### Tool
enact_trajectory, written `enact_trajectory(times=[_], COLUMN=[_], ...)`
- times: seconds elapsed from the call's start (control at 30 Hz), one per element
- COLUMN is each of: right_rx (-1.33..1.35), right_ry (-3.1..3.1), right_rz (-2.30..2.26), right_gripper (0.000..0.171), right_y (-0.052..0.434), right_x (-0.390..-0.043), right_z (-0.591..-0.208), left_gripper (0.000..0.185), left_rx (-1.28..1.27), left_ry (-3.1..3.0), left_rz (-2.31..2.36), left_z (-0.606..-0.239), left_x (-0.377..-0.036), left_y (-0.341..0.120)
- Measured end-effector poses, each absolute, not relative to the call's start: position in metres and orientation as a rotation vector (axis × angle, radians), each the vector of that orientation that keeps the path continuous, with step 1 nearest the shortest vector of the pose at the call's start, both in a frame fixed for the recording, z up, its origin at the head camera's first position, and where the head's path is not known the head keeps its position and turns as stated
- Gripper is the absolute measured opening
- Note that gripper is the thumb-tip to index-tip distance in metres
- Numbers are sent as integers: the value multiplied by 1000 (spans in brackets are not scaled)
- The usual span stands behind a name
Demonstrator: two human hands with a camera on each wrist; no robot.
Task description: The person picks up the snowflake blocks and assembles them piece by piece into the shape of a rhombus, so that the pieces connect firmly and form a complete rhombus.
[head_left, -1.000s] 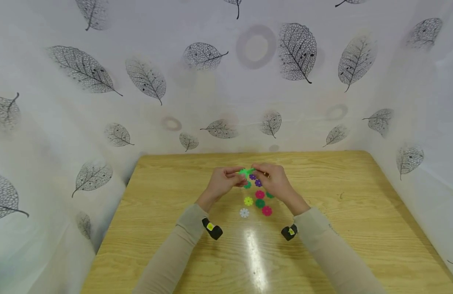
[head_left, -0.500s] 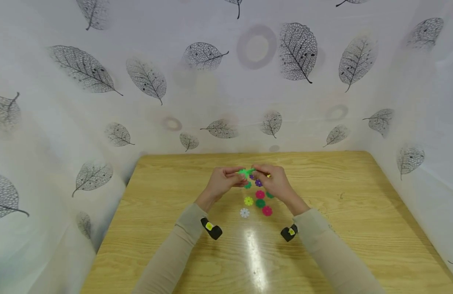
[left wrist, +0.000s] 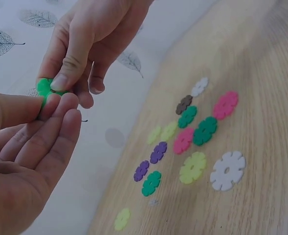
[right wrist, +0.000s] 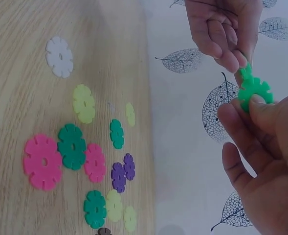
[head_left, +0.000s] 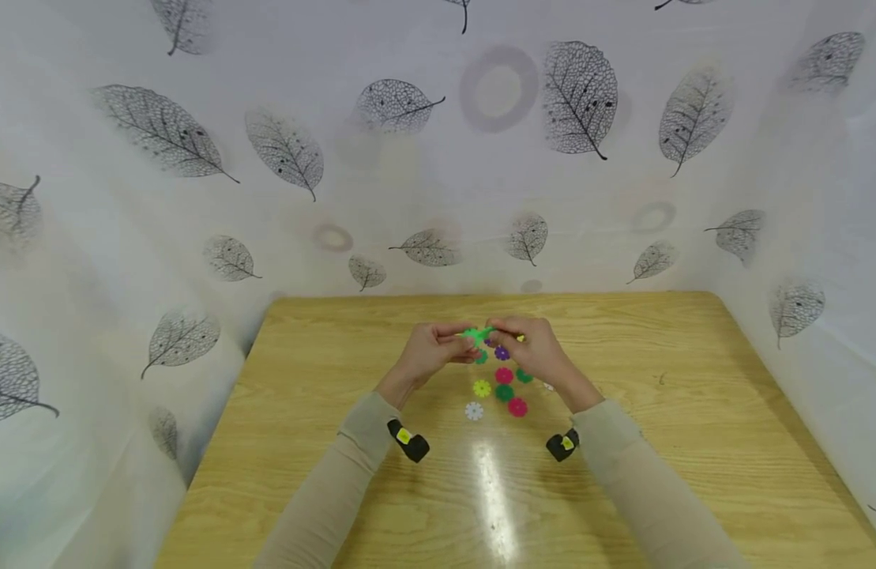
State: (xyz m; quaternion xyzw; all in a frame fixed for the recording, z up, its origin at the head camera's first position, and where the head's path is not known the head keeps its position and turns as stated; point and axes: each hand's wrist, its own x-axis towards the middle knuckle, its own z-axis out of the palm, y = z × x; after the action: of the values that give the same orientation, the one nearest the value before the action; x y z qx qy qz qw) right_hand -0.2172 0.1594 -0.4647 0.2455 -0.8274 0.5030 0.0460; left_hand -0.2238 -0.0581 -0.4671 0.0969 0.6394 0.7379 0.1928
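My left hand (head_left: pixel 429 352) pinches one bright green disc (right wrist: pixel 254 90) above the table (head_left: pixel 693 395); my right hand (head_left: pixel 533 348) pinches the other. Misaligned slots could make them slip and drop among the loose discs (head_left: pixel 503 393).

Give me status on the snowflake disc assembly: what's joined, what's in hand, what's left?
Done: little that shows. No joined cluster lies on the table.
In hand: the left hand and right hand both pinch bright green discs above the table; they look like two pieces being slotted together, though I cannot tell if they are locked.
Left: the loose discs, among them the white disc, yellow disc and pink disc, lie separate.
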Motion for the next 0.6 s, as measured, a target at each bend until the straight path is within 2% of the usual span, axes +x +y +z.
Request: enact_trajectory(times=[0.6], right_rx=[665], right_ry=[-2561], right_rz=[1452], right_gripper=[19], right_y=[160], right_x=[-216], right_z=[-457], left_gripper=[42], left_rx=[276], left_ry=[1719], left_rz=[2158], left_z=[-466], left_x=[-223], left_y=[-55])
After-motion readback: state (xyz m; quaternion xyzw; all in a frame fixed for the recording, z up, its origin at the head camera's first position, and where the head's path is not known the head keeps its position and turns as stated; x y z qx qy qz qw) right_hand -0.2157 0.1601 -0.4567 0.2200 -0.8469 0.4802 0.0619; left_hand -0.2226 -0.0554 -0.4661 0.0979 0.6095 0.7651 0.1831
